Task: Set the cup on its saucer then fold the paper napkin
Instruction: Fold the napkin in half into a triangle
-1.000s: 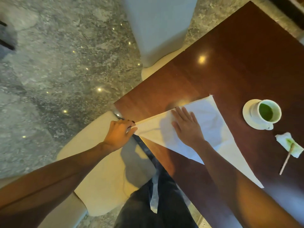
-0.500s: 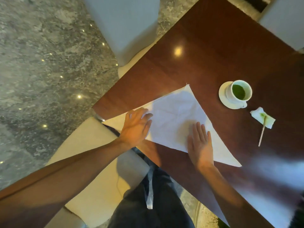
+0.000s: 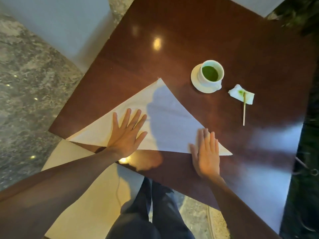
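A white paper napkin lies flat on the dark wooden table, folded into a triangle with its apex pointing away from me. My left hand presses flat on its left half, fingers spread. My right hand lies flat over the napkin's right corner, palm partly on the bare wood. A white cup of green drink stands on its white saucer beyond the napkin, to the right.
A small crumpled tissue with a green stain lies right of the saucer, with a thin wooden stick resting on it. Cream chair seats sit by the table's near-left corner. My dark trousers are below the table edge.
My left hand let go of the napkin's left corner and moved right onto the napkin, flat. My right hand slid from the middle along the near edge to the right corner.
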